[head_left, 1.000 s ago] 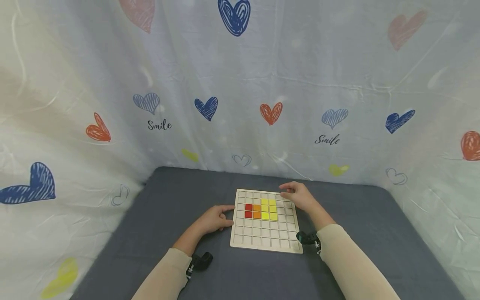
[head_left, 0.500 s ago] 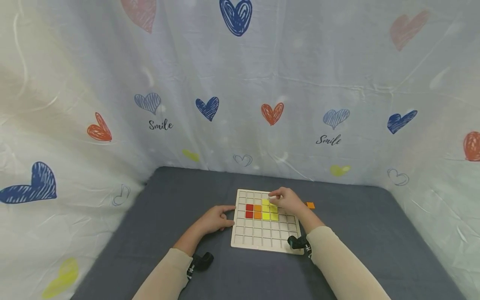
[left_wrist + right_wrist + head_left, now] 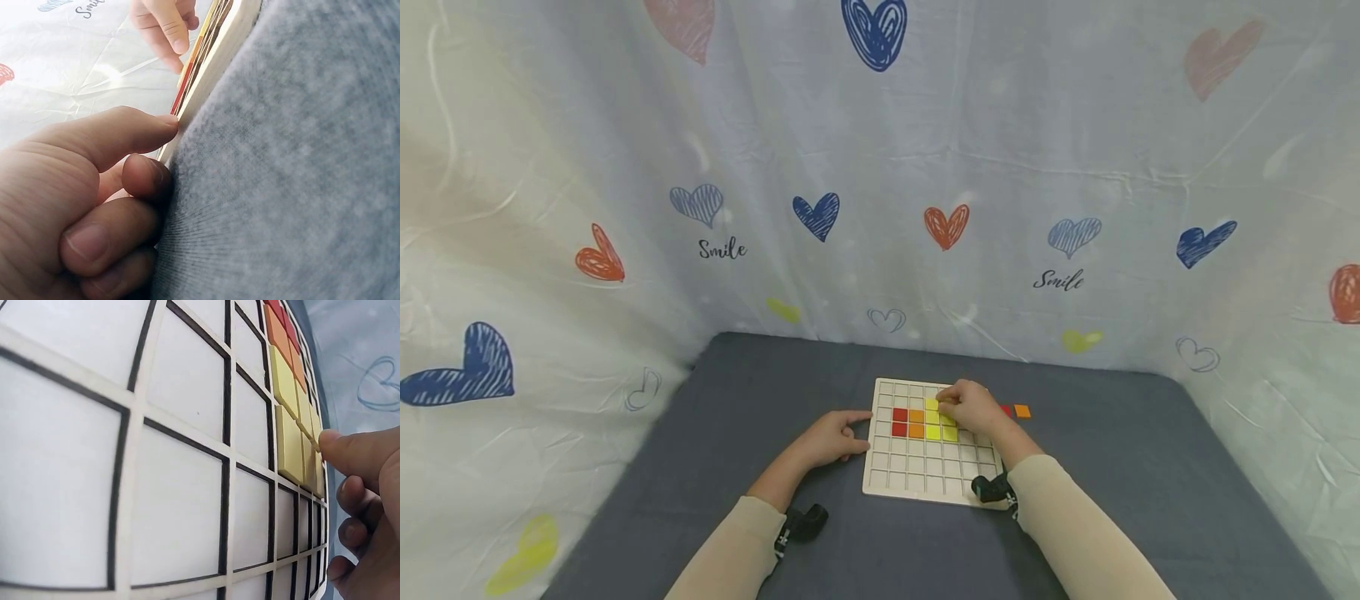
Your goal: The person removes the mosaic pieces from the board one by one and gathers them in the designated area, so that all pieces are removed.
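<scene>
A pale wooden grid board (image 3: 887, 482) lies on the dark grey cloth. Red tiles (image 3: 899, 415), orange tiles (image 3: 916, 416) and several yellow tiles (image 3: 932, 432) sit side by side in its cells. My left hand (image 3: 829, 437) touches the board's left edge with index finger and thumb apart; its other fingers curl loosely, as the left wrist view shows. My right hand (image 3: 976, 408) reaches over the upper right of the board, partly covering the yellow block. In the right wrist view its thumb (image 3: 350, 450) is right at a yellow tile; the index fingertip is hidden there.
To the right of the board, a loose orange tile (image 3: 1022, 411) and a partly hidden red tile (image 3: 1006, 409) lie on the cloth (image 3: 1112, 467). A curtain printed with hearts (image 3: 880, 275) hangs behind and at both sides.
My right hand has moved left and slightly down from the board's top right edge to the yellow tiles. Loose orange and red tiles have come into sight behind it. My left hand stays put.
</scene>
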`<state>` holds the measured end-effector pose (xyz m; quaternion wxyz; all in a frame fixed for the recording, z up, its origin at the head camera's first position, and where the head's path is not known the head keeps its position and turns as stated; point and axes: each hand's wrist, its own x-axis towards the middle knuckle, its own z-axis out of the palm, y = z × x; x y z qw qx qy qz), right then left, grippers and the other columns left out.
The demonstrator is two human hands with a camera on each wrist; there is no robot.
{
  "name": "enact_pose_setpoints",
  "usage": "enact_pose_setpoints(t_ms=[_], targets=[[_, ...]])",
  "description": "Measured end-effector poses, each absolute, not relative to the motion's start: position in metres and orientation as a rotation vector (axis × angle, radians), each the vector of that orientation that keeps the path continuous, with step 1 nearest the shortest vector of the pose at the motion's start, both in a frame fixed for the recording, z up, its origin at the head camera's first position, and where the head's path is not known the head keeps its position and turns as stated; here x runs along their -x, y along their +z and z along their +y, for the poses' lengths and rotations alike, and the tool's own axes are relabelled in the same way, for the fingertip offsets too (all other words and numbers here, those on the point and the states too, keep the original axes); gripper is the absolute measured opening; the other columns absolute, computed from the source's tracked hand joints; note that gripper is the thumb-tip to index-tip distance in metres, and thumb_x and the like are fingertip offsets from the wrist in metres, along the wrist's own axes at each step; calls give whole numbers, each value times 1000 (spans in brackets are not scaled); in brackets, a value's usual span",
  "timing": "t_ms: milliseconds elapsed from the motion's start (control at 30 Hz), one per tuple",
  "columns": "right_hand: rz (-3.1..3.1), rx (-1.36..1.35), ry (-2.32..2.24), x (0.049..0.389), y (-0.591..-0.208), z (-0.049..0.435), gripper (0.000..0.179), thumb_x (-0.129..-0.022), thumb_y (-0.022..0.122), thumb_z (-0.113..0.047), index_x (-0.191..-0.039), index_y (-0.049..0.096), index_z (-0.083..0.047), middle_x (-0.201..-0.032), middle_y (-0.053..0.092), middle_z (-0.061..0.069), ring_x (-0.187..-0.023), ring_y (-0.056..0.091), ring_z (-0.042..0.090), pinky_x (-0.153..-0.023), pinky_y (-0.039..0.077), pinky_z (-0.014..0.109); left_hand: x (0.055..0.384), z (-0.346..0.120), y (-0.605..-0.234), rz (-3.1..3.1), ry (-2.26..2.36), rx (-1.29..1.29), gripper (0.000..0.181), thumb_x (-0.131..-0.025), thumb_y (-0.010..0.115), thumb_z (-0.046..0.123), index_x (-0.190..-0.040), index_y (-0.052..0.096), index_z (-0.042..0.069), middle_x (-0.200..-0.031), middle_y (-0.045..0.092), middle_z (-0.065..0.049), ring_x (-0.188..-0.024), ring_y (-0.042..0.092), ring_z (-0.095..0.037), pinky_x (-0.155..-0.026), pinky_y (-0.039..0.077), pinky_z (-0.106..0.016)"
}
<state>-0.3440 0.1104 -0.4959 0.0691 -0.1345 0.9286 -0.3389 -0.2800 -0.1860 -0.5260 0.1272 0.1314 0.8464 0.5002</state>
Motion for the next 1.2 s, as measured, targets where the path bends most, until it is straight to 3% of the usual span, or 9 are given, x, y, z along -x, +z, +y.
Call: enact_pose_setpoints(t_ms=[200, 367, 967, 1200], targets=[[2801, 380, -1073, 345, -499, 110, 23, -93, 77, -14, -114, 77, -6, -90, 51, 7, -81, 46, 23, -71, 38, 39, 279, -185, -527, 2464, 1449, -378, 61, -92, 76, 12, -149, 54, 4, -50, 49, 1, -42, 38, -10, -45, 30, -27], [2816, 377, -1106, 344, -498, 107, 21, -91, 79, -14, -111, 78, -7, -85, 47, 8, -77, 43, 23, -67, 35, 38, 279, -184, -528, 2463, 1459, -378, 61, -92, 76, 12, -149, 54, 4, -50, 49, 1, -42, 37, -10, -44, 29, -27], [2867, 452, -1019, 347, -489, 109, 23, -93, 78, -18, -114, 77, -7, -88, 50, 7, -81, 44, 23, -68, 36, 39, 281, -184, -528, 2478, 1451, -374, 61, -92, 77, 12, -148, 55, 5, -49, 48, 1, -42, 36, -10, -44, 29, -27], [2797, 392, -1191, 346, -481, 121, 29, -97, 73, -23, -122, 73, -8, -107, 57, 8, -96, 49, 26, -76, 42, 43, 281, -185, -530, 2485, 1454, -380, 61, -92, 76, 12, -148, 54, 4, -49, 48, 2, -42, 36, -9, -44, 29, -26]])
